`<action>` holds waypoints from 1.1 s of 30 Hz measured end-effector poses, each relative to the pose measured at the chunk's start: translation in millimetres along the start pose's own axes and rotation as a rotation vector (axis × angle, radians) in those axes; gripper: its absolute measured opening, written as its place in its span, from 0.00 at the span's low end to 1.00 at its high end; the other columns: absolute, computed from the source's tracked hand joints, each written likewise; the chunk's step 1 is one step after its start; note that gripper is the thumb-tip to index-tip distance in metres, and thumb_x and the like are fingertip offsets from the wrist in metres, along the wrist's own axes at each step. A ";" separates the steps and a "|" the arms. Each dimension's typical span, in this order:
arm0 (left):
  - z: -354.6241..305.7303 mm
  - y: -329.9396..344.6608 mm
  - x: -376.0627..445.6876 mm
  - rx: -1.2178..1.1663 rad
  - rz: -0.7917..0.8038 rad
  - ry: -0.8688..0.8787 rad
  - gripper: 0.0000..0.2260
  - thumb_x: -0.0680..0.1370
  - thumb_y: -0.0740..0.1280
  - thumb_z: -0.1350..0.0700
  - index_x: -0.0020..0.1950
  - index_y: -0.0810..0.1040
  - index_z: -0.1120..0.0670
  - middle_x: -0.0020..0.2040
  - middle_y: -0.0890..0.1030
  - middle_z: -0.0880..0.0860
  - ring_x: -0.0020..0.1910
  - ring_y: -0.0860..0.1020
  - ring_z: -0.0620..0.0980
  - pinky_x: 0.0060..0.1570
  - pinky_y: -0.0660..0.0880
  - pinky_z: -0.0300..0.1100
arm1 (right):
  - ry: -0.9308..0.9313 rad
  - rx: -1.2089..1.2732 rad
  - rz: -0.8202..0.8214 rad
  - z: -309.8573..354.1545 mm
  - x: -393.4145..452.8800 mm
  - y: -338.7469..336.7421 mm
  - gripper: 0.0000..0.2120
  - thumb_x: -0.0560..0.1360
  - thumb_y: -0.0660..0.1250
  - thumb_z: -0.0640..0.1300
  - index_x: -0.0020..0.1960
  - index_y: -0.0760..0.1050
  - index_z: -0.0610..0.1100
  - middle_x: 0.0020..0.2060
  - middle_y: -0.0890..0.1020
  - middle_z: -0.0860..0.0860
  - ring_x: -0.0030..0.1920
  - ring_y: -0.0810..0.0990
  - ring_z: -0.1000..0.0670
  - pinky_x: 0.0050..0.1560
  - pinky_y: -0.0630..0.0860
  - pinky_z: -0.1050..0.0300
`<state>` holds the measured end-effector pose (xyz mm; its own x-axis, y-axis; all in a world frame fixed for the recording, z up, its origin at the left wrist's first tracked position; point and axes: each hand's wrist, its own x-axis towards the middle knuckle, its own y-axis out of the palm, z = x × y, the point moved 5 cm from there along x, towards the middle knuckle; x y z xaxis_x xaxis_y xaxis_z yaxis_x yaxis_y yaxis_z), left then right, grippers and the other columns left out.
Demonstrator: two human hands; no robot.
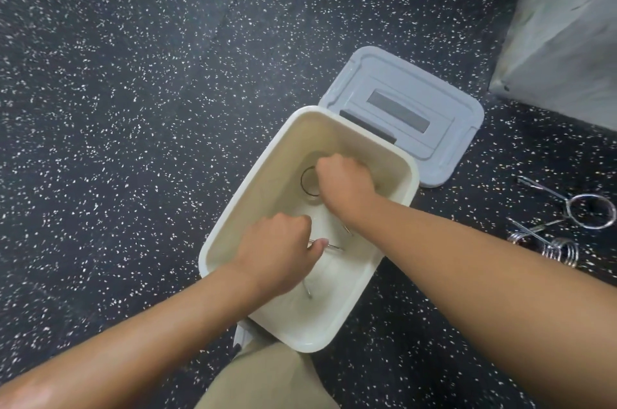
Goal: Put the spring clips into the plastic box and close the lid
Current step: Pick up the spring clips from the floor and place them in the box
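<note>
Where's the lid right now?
In the head view, the grey lid lies flat on the floor behind the box's far end, up and left of the loose clips.

Both forearms reach forward and down — the left hand (277, 248) curled in a loose fist, thumb extended toward the right hand (344, 183), which is clenched knuckles-up, just ahead of it.

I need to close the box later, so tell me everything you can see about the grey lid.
The grey lid is off the box and lies flat on the speckled floor, just beyond the cream plastic box, whose far rim hides its near edge. It looks like moulded plastic, rectangular with rounded corners, with raised ridges and a darker recessed rectangle in the middle. Neither hand touches it.
</note>
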<state>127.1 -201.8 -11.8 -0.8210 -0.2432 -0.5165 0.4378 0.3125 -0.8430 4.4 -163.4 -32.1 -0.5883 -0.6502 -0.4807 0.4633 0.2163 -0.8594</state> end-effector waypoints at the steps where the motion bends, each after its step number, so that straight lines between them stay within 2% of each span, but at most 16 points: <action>1: 0.1 0.1 0.0 -0.002 0.001 -0.002 0.20 0.80 0.57 0.38 0.48 0.76 0.54 0.42 0.82 0.54 0.42 0.80 0.59 0.40 0.77 0.48 | 0.011 0.011 0.002 -1.0 -0.1 -1.1 0.12 0.74 0.62 0.28 0.51 0.78 0.41 0.46 0.83 0.44 0.48 0.83 0.40 0.39 0.71 0.53; 3: -0.7 -1.4 -0.4 -0.010 -0.003 -0.008 0.20 0.80 0.57 0.38 0.48 0.77 0.54 0.42 0.82 0.54 0.43 0.80 0.59 0.40 0.77 0.48 | 0.017 0.042 0.002 -2.8 -0.3 -3.8 0.10 0.72 0.64 0.29 0.44 0.74 0.43 0.38 0.77 0.45 0.43 0.80 0.41 0.38 0.70 0.53; 6: -1.4 -5.5 -0.7 -0.024 -0.008 -0.012 0.20 0.81 0.57 0.38 0.47 0.76 0.54 0.41 0.82 0.54 0.42 0.80 0.58 0.40 0.77 0.49 | 0.023 0.114 -0.020 -6.1 -1.0 -9.2 0.08 0.73 0.64 0.32 0.39 0.70 0.43 0.32 0.72 0.47 0.40 0.77 0.40 0.37 0.70 0.54; 8: -1.6 -9.8 -0.7 -0.041 -0.013 -0.016 0.20 0.81 0.57 0.38 0.47 0.76 0.54 0.39 0.81 0.53 0.41 0.80 0.57 0.39 0.77 0.48 | 0.046 0.208 -0.038 -9.6 -4.3 -13.0 0.09 0.75 0.64 0.36 0.36 0.70 0.42 0.31 0.71 0.47 0.38 0.75 0.40 0.35 0.69 0.55; 11: -6.1 -19.6 -0.6 -0.053 -0.056 0.008 0.20 0.80 0.57 0.38 0.45 0.76 0.53 0.37 0.80 0.52 0.39 0.79 0.57 0.38 0.77 0.48 | 0.077 0.375 -0.062 -17.8 -14.7 -25.1 0.13 0.76 0.64 0.40 0.33 0.71 0.41 0.30 0.75 0.46 0.35 0.76 0.41 0.28 0.65 0.57; 13: -11.8 -26.7 -0.6 -0.068 -0.074 0.025 0.19 0.80 0.57 0.38 0.45 0.75 0.52 0.35 0.79 0.50 0.39 0.79 0.57 0.36 0.75 0.47 | 0.073 0.429 -0.115 -27.0 -24.4 -43.3 0.12 0.76 0.64 0.43 0.35 0.77 0.41 0.32 0.79 0.46 0.35 0.78 0.43 0.28 0.68 0.57; 15: -18.9 -34.3 -0.6 -0.086 -0.082 0.032 0.19 0.80 0.57 0.38 0.44 0.75 0.51 0.34 0.76 0.49 0.39 0.79 0.57 0.35 0.74 0.46 | 0.036 0.471 -0.159 -39.3 -38.6 -66.2 0.13 0.76 0.64 0.44 0.38 0.82 0.41 0.35 0.83 0.46 0.39 0.82 0.44 0.37 0.77 0.52; 18: -32.0 -46.2 -0.3 -0.120 -0.107 0.063 0.19 0.80 0.57 0.37 0.44 0.75 0.51 0.35 0.80 0.49 0.39 0.80 0.56 0.39 0.78 0.47 | 0.016 0.470 -0.173 -70.4 -69.0 -98.8 0.12 0.78 0.64 0.45 0.41 0.84 0.44 0.37 0.86 0.50 0.41 0.84 0.48 0.46 0.81 0.51; 23: -64.0 -68.7 1.2 -0.121 -0.167 0.167 0.19 0.80 0.57 0.37 0.42 0.75 0.49 0.34 0.80 0.47 0.35 0.78 0.51 0.36 0.77 0.45 | 0.117 0.346 -0.227 -156.2 -120.0 -140.0 0.11 0.78 0.67 0.47 0.40 0.84 0.48 0.32 0.85 0.55 0.38 0.85 0.52 0.44 0.79 0.57; 26: -81.8 -79.8 2.7 -0.105 -0.180 0.217 0.19 0.80 0.57 0.36 0.42 0.74 0.48 0.33 0.79 0.47 0.35 0.77 0.50 0.34 0.75 0.44 | 0.209 0.350 -0.229 -204.8 -148.8 -141.2 0.11 0.79 0.68 0.47 0.39 0.83 0.48 0.31 0.86 0.55 0.36 0.86 0.52 0.48 0.82 0.49; 28: -99.6 -84.3 4.9 -0.075 -0.179 0.265 0.19 0.79 0.56 0.35 0.42 0.74 0.48 0.34 0.79 0.48 0.36 0.78 0.52 0.34 0.75 0.45 | 0.258 0.404 -0.232 -232.2 -170.7 -134.2 0.11 0.79 0.68 0.46 0.39 0.83 0.48 0.31 0.87 0.55 0.34 0.86 0.52 0.46 0.83 0.46; 32: -141.3 -84.1 7.2 -0.011 -0.150 0.375 0.18 0.80 0.56 0.35 0.44 0.75 0.48 0.33 0.78 0.47 0.34 0.77 0.51 0.34 0.75 0.46 | 0.384 0.442 -0.213 -264.6 -215.4 -109.1 0.12 0.79 0.68 0.47 0.38 0.83 0.49 0.31 0.85 0.62 0.32 0.85 0.58 0.43 0.80 0.56; 33: -155.0 -83.1 7.9 0.019 -0.153 0.412 0.18 0.80 0.56 0.35 0.44 0.75 0.48 0.33 0.77 0.47 0.33 0.77 0.51 0.34 0.75 0.46 | 0.419 0.453 -0.222 -271.8 -227.1 -100.8 0.12 0.79 0.68 0.47 0.38 0.83 0.49 0.31 0.85 0.62 0.32 0.85 0.58 0.43 0.80 0.56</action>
<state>27.5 -87.3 77.4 -0.9527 0.1028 -0.2861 0.3037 0.2832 -0.9097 -88.8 160.5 116.5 -0.8681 -0.2853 -0.4062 0.4806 -0.2781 -0.8317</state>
